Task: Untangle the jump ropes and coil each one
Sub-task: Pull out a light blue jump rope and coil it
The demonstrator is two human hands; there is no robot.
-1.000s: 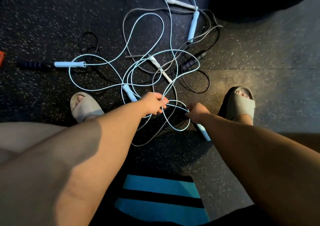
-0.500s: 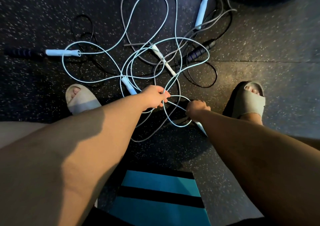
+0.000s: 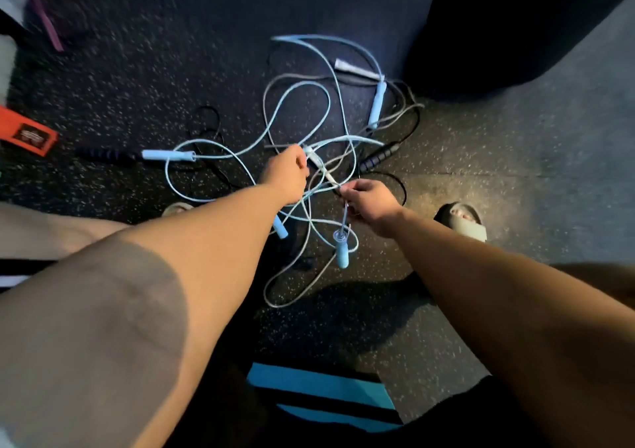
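Note:
A tangle of jump ropes lies on the dark speckled floor: light blue cords [image 3: 302,97], a grey cord [image 3: 292,293] and a black cord [image 3: 402,189]. My left hand [image 3: 287,172] grips light blue cord in the middle of the tangle. My right hand [image 3: 369,201] pinches a cord from which a light blue handle [image 3: 342,250] hangs below it. Other light blue handles lie at left [image 3: 168,155] and at the back [image 3: 376,105]. Dark ribbed handles lie at left [image 3: 106,154] and right [image 3: 379,157]. A white handle [image 3: 318,162] sits between my hands.
An orange object [image 3: 29,134] lies at the far left. My sandalled right foot [image 3: 462,220] stands to the right of the tangle. A large dark shape [image 3: 515,28] fills the back right. A teal and black striped garment [image 3: 323,396] shows at the bottom.
Both hands have lifted away from the floor. The light blue handle that my right hand held low now dangles from the cord it pinches. The view has tilted.

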